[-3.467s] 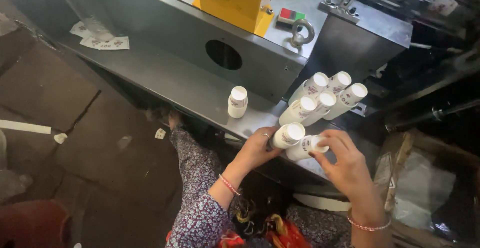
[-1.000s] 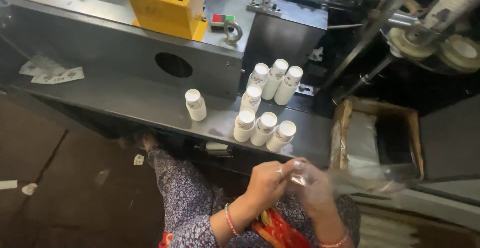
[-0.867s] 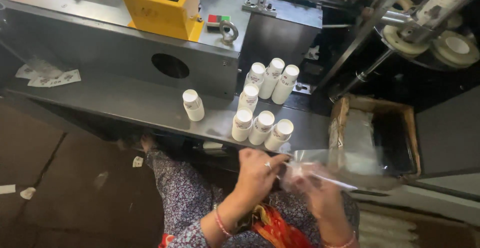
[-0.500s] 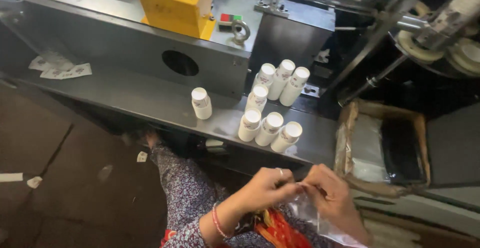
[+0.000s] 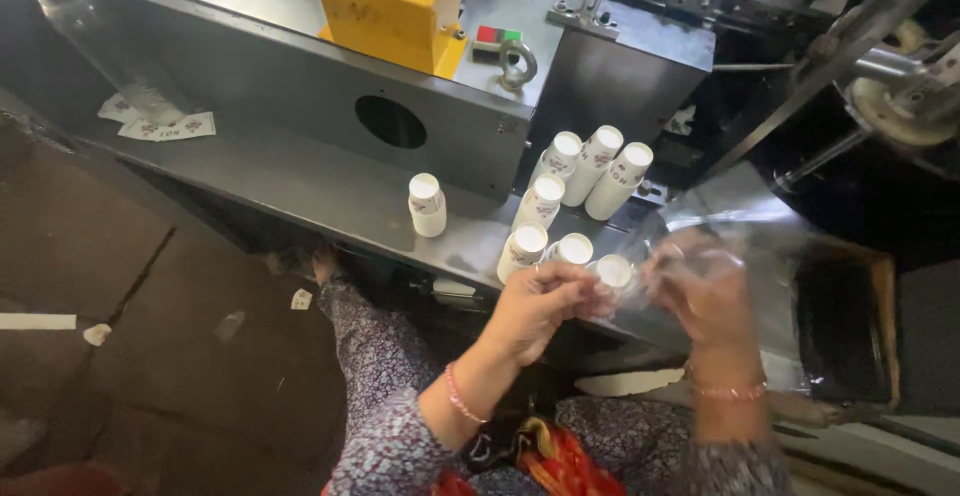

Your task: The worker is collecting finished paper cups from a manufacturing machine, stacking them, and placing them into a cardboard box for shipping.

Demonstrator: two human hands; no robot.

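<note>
Both of my hands hold a clear plastic bag open just in front of the metal shelf. My left hand pinches the bag's near edge; my right hand shows through the film, gripping the other side. Several stacks of white paper cups lie tilted on the shelf beyond my hands. The nearest stacks are right at my left fingertips. One short stack of cups stands upright alone further left.
Behind the shelf stands a grey machine housing with a round hole; a yellow box sits on top. A brown open carton stands at the right. Printed paper blanks lie at the shelf's far left. The dark floor is at the left.
My hands rose from my lap toward the shelf, spreading the plastic bag open. Further back, they set down two cup stacks on the shelf.
</note>
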